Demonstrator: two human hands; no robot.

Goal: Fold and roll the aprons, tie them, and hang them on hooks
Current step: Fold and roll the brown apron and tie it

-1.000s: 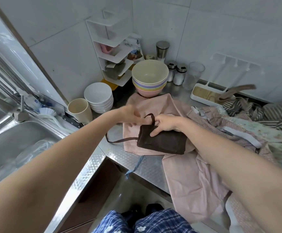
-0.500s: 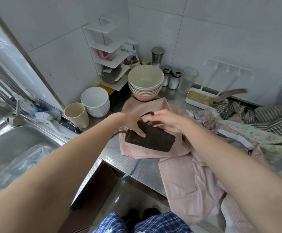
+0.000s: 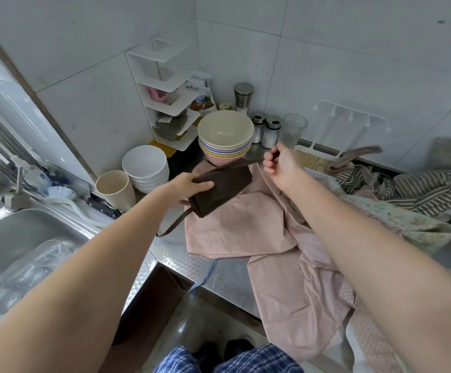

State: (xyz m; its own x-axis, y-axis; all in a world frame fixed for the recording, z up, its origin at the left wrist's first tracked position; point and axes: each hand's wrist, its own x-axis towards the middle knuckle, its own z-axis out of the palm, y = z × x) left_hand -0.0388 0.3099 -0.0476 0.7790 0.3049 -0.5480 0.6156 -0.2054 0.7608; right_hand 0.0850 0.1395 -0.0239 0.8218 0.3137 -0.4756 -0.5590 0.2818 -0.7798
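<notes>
A rolled dark brown apron (image 3: pixel 223 188) is lifted above the counter. My left hand (image 3: pixel 188 188) grips its left end. My right hand (image 3: pixel 279 164) pinches one of its brown straps and holds it taut up to the right. A second brown strap (image 3: pixel 174 224) dangles below the roll. Under them a pink apron (image 3: pixel 246 227) lies spread on the steel counter and hangs over its front edge. A white hook rack (image 3: pixel 350 117) is fixed to the wall at the back right.
Stacked coloured bowls (image 3: pixel 225 137), white bowls (image 3: pixel 145 165) and a beige cup (image 3: pixel 114 188) stand behind the aprons. A glass (image 3: pixel 294 129) and shakers (image 3: pixel 264 127) line the back wall. Striped and floral aprons (image 3: pixel 412 195) are heaped on the right. The sink (image 3: pixel 17 246) lies left.
The brown roll has come up off the pink apron. My right hand has left the roll and pulled a strap out toward the back right; my left hand still grips the roll.
</notes>
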